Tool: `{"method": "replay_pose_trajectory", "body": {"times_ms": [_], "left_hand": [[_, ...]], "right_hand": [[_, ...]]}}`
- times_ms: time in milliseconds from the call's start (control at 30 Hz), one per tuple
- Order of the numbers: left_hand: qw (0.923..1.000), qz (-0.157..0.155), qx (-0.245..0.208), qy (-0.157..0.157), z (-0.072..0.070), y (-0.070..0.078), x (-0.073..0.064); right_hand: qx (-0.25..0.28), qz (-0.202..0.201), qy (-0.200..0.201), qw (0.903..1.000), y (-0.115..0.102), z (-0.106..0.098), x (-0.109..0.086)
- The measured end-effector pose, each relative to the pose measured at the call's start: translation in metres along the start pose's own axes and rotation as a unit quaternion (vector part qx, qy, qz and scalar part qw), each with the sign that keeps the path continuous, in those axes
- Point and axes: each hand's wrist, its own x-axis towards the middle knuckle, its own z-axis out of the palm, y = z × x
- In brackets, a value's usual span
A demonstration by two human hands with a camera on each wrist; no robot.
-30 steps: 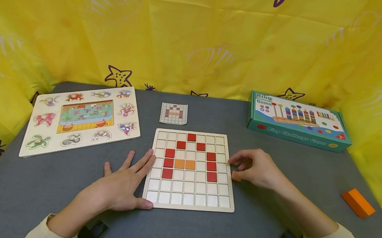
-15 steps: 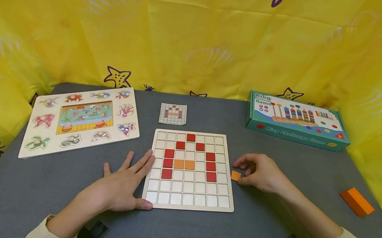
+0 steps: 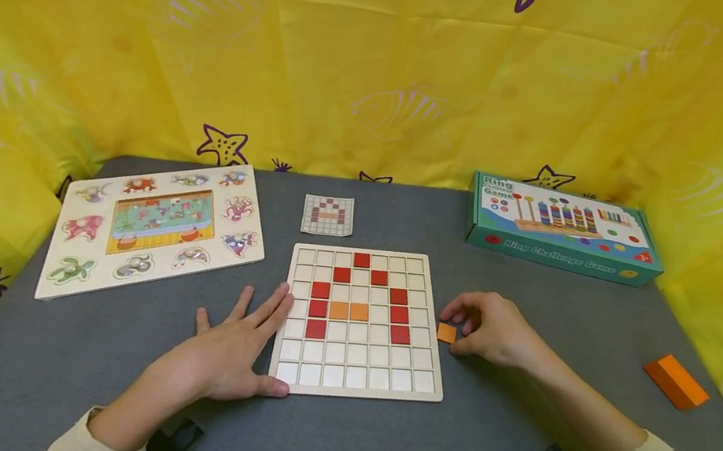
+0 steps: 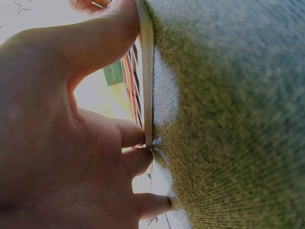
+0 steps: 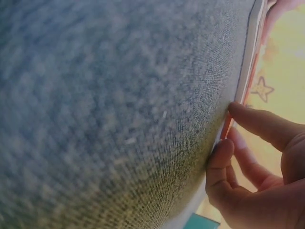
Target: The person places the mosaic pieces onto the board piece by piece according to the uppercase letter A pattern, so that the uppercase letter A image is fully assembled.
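Observation:
A square wooden grid board (image 3: 387, 379) lies on the dark grey table, with red tiles and two orange tiles (image 3: 358, 311) set in its cells. Fingers spread, my left hand (image 3: 224, 352) rests on the table against the board's left side, its thumb at the near left corner. In the left wrist view, thumb and fingers touch the board's edge (image 4: 148, 81). Just beyond the board's right edge, my right hand (image 3: 491, 329) pinches a loose orange tile (image 3: 446, 333) between thumb and a finger. The right wrist view shows that tile (image 5: 227, 125) between the fingertips, low at the table surface.
Behind the board lies a small pattern card (image 3: 328, 217). A sea-animal puzzle board (image 3: 145, 277) is at the left. A green Ring Challenge Game box (image 3: 564, 258) stands at the back right, and an orange block (image 3: 678, 384) lies at the far right.
My right hand has drawn slightly right, off the board's edge; the orange tile, partly hidden earlier, now lies in plain view at its fingertips. My left hand has stayed in place.

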Motion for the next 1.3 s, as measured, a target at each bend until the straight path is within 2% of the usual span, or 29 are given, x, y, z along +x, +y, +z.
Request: {"method": "replay_pose_trajectory", "body": {"times_ms": [533, 967, 1300], "left_hand": [[1.0000, -0.002, -0.003, 0.000, 0.000, 0.000, -0.001], [1.0000, 0.002, 0.002, -0.001, 0.000, 0.000, -0.001], [1.0000, 0.003, -0.001, -0.001, 0.000, 0.001, -0.001]], "right_hand": [[-0.004, -0.008, 0.000, 1.0000, -0.004, 0.001, 0.001], [-0.017, 0.005, 0.012, 0.9998, -0.005, -0.003, 0.003], [-0.024, -0.006, 0.025, 0.9994, -0.010, -0.007, 0.009]]}}
